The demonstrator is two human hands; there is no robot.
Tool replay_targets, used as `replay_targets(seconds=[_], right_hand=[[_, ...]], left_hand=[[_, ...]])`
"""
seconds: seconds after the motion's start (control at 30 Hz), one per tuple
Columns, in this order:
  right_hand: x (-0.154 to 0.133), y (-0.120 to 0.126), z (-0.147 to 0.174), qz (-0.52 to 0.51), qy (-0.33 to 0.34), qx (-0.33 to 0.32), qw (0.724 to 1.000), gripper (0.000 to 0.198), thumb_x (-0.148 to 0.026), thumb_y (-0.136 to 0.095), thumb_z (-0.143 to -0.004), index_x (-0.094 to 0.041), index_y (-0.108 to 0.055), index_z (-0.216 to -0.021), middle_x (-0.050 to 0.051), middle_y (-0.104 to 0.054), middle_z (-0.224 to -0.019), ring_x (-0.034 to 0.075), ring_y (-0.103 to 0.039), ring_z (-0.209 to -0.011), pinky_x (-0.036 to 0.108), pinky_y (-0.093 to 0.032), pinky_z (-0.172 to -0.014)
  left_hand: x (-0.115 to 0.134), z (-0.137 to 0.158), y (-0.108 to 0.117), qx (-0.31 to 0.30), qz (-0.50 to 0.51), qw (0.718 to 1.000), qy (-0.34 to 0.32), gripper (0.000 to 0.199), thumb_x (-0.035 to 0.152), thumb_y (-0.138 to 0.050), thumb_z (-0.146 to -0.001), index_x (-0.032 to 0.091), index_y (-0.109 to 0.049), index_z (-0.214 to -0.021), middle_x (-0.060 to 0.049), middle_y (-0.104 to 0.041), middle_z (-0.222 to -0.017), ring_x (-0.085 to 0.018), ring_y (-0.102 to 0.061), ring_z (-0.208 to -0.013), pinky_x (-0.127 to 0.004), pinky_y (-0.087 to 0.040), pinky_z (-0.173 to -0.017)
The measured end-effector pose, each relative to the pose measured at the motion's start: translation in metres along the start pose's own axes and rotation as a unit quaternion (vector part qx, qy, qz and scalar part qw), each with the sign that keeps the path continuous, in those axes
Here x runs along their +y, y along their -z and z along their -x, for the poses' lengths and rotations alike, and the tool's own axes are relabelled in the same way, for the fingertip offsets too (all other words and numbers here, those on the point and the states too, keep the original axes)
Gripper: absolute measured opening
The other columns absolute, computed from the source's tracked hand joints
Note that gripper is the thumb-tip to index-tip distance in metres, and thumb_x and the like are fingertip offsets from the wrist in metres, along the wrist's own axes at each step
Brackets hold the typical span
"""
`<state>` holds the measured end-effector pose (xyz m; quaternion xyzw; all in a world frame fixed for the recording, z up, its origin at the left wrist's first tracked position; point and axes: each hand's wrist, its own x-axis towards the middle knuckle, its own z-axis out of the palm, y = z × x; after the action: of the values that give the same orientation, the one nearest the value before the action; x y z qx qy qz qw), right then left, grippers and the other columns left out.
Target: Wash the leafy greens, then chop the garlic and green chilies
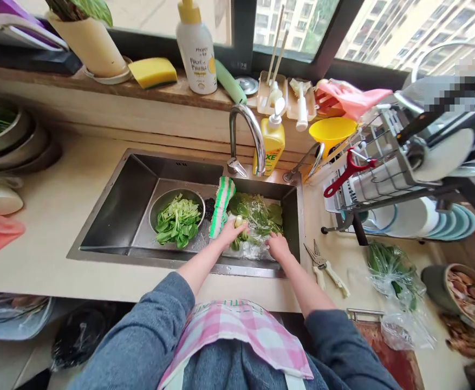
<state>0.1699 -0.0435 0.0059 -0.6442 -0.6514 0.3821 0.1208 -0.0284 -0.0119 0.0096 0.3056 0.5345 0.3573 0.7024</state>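
Note:
My left hand (232,232) is closed around a bunch of leafy greens (239,221), its pale stalk end poking up past the fingers. Beside it, my right hand (278,246) is at the water with fingers curled in; what they hold, if anything, I cannot make out. More green leaves (257,208) lie wet in the right part of the steel sink (140,173). A metal bowl (153,208) of cut greens (178,222) stands left of my hands. A green-and-white striped cloth (222,206) hangs over the divider between them.
The faucet (247,116) arches over the sink's back edge near a yellow soap bottle (270,142). To the right are a dish rack (383,162), scissors (326,265) and bagged greens (394,265). Stacked pots (26,143) stand at the left.

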Motion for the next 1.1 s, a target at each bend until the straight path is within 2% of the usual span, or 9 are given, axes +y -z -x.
replay_targets(seconds=[0.1,0.2,0.33,0.43,0.5,0.63,0.8,0.93,1.1], right_hand=[[0.017,0.025,0.019,0.085,0.033,0.055,0.994,0.019,-0.026,-0.053,-0.078,-0.021,-0.066,-0.09,0.007,-0.065,-0.098,0.021,-0.056,-0.093,0.034,-0.04,-0.086],[0.038,0.055,0.052,0.159,0.033,0.117,0.98,0.026,-0.032,-0.046,-0.082,-0.02,-0.062,-0.099,0.008,-0.064,-0.1,0.021,-0.055,-0.095,0.036,-0.039,-0.087],[0.073,0.08,0.111,0.268,-0.119,0.163,0.942,0.057,-0.051,-0.054,-0.073,-0.014,-0.05,-0.117,0.016,-0.057,-0.11,0.029,-0.052,-0.102,0.041,-0.04,-0.083],[0.093,0.079,0.147,0.321,-0.223,0.109,0.914,0.081,-0.055,-0.064,-0.061,-0.011,-0.041,-0.125,0.022,-0.052,-0.114,0.036,-0.05,-0.106,0.045,-0.04,-0.081],[0.098,0.075,0.158,0.32,-0.242,0.084,0.912,0.082,-0.05,-0.065,-0.063,-0.01,-0.036,-0.129,0.022,-0.052,-0.113,0.035,-0.05,-0.106,0.044,-0.041,-0.08],[0.077,0.067,0.155,0.264,-0.199,0.102,0.938,0.063,-0.034,-0.052,-0.073,-0.007,-0.036,-0.129,0.02,-0.054,-0.109,0.03,-0.052,-0.104,0.042,-0.039,-0.086],[0.013,0.048,0.137,0.038,-0.089,0.049,0.994,0.054,-0.034,-0.043,-0.076,-0.016,-0.043,-0.127,0.011,-0.055,-0.114,0.023,-0.052,-0.104,0.034,-0.04,-0.088],[-0.024,0.033,0.123,-0.019,-0.078,-0.005,0.997,0.055,-0.035,-0.048,-0.073,-0.018,-0.048,-0.125,0.009,-0.059,-0.108,0.023,-0.054,-0.099,0.035,-0.042,-0.086],[-0.031,0.029,0.116,-0.057,-0.069,-0.016,0.996,0.053,-0.036,-0.05,-0.074,-0.021,-0.051,-0.124,0.007,-0.061,-0.104,0.022,-0.057,-0.093,0.036,-0.043,-0.083]], left_hand=[[0.002,-0.001,0.004,0.002,0.031,0.999,0.013,0.044,0.044,-0.073,-0.059,0.014,-0.053,-0.085,0.001,-0.06,-0.062,-0.012,-0.057,-0.055,-0.027,-0.047,-0.058],[0.005,0.0,0.005,-0.02,0.045,0.999,-0.014,0.045,0.039,-0.075,-0.059,0.014,-0.053,-0.09,-0.001,-0.063,-0.07,-0.012,-0.059,-0.061,-0.027,-0.048,-0.063],[0.007,0.002,0.008,-0.06,0.02,0.998,-0.017,0.041,0.037,-0.074,-0.06,0.013,-0.055,-0.088,-0.004,-0.065,-0.075,-0.013,-0.06,-0.064,-0.028,-0.047,-0.067],[0.005,0.002,0.009,-0.069,0.022,0.997,-0.015,0.042,0.036,-0.075,-0.059,0.013,-0.056,-0.088,-0.003,-0.064,-0.072,-0.012,-0.058,-0.062,-0.028,-0.046,-0.066],[0.003,0.002,0.008,-0.064,0.022,0.998,-0.017,0.043,0.035,-0.076,-0.056,0.012,-0.057,-0.087,-0.001,-0.063,-0.07,-0.011,-0.057,-0.061,-0.027,-0.045,-0.066],[0.002,0.003,0.001,-0.07,0.007,0.998,0.005,0.045,0.035,-0.079,-0.052,0.011,-0.06,-0.085,0.0,-0.061,-0.067,-0.01,-0.056,-0.063,-0.023,-0.042,-0.062],[0.001,0.01,-0.009,-0.109,0.007,0.994,0.03,0.047,0.037,-0.08,-0.05,0.011,-0.06,-0.084,0.001,-0.059,-0.064,-0.009,-0.053,-0.059,-0.022,-0.039,-0.058],[-0.001,0.015,-0.013,-0.145,-0.011,0.989,0.028,0.043,0.038,-0.077,-0.054,0.011,-0.06,-0.083,0.002,-0.058,-0.063,-0.008,-0.051,-0.056,-0.022,-0.038,-0.057],[0.001,0.018,-0.014,-0.158,-0.017,0.987,0.012,0.039,0.037,-0.076,-0.057,0.011,-0.059,-0.08,0.002,-0.057,-0.062,-0.007,-0.049,-0.054,-0.022,-0.037,-0.057]])
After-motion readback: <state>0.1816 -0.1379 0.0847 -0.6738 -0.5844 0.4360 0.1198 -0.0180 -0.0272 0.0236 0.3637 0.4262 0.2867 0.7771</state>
